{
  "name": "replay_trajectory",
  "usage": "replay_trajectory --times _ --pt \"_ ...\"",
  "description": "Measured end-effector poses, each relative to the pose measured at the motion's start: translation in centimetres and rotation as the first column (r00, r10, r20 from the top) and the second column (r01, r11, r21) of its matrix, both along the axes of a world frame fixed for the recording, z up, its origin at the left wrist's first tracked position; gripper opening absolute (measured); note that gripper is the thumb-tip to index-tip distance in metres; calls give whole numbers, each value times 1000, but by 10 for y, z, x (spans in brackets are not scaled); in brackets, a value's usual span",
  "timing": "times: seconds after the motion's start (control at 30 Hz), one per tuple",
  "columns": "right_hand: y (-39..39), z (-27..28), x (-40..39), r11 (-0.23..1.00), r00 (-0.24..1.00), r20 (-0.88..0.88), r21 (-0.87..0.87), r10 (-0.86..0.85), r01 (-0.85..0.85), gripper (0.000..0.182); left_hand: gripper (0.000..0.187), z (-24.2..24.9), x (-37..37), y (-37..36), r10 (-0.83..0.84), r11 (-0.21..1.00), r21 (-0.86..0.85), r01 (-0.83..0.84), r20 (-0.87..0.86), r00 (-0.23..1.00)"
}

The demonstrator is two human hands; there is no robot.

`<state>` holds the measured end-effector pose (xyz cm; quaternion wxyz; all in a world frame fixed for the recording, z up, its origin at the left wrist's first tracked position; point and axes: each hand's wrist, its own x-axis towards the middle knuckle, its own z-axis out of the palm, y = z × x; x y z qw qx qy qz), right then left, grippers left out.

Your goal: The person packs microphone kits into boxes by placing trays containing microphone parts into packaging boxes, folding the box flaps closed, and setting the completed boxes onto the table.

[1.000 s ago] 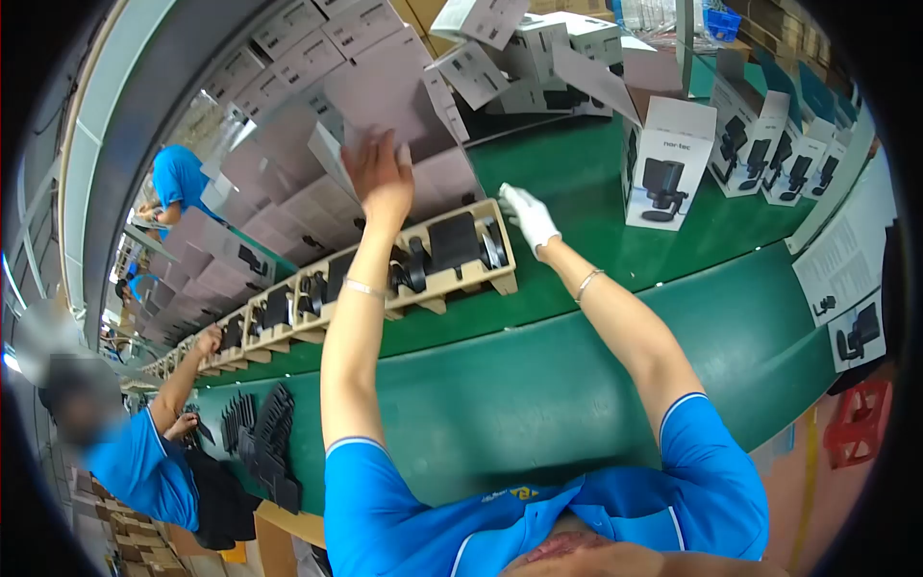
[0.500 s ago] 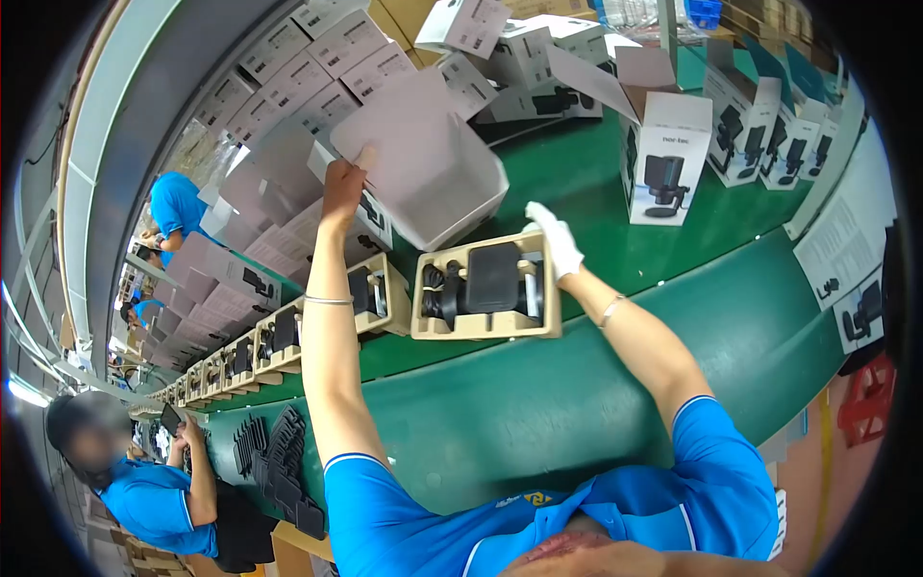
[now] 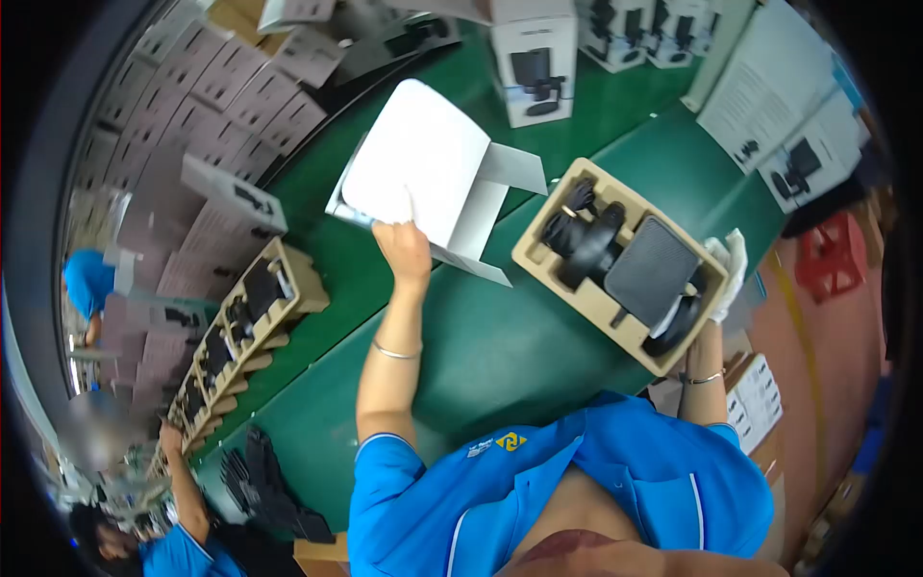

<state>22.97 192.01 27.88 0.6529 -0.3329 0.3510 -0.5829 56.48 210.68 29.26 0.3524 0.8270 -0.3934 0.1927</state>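
My left hand [image 3: 404,255] grips the near edge of a white carton [image 3: 413,159], which lies tilted over the green bench with its flaps open toward the right. On the other side, my white-gloved right hand [image 3: 728,274] grasps the outer end of a tan moulded tray [image 3: 585,310]; most of its fingers are behind the tray. Packed in the tray are a dark mesh-faced microphone [image 3: 656,264], a black round-bodied part [image 3: 591,245] and a coiled black cable [image 3: 577,195]. The tray is held up, tilted, apart from the carton.
An upright printed carton [image 3: 536,77] stands at the back of the green bench [image 3: 461,346]. Stacked white boxes [image 3: 216,77] fill the back left. Several filled trays [image 3: 306,288] line the left side, near black parts [image 3: 264,481] and a co-worker [image 3: 183,548]. A red stool [image 3: 829,255] is at right.
My right hand has lifted the tray from the bench and brought it right and closer. My left hand has turned the carton, so its open flaps now face the tray. The view has shifted.
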Motion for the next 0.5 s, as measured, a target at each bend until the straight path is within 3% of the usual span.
replay_trajectory --times 0.03,0.07,0.1,0.17,0.2,0.27,0.3,0.43,0.5 --pt "4 -7 -6 999 999 -5 -3 -38 38 36 33 7 -19 -7 -38 999 -3 38 -5 999" --pt "7 -23 -9 973 997 -12 -221 70 -71 38 32 17 -37 -14 -152 976 -201 88 -330 932" --pt "9 -35 -11 886 983 -48 -427 180 -183 40 32 23 -48 -21 -298 920 -387 60 -591 749" --pt "9 -40 -15 953 964 33 -163 264 -256 39 33 21 -56 -32 -396 883 -449 133 -564 725" --pt "13 -35 -10 957 967 33 -157 253 -245 39 34 18 -57 -34 -467 845 -504 180 -530 708" --pt "20 -24 6 979 984 -144 -155 108 -131 36 36 13 -57 -33 -589 758 -596 265 -453 669" --pt "17 -25 9 981 984 -141 -149 107 -127 36 36 10 -56 -32 -588 761 -590 268 -455 669" --pt "-3 -36 27 975 976 49 51 214 -217 37 43 -7 -46 -18 -594 792 -126 597 -383 708" --pt "-10 -32 37 970 974 55 90 220 -225 38 43 -8 -44 -15 -595 794 -125 595 -364 717"
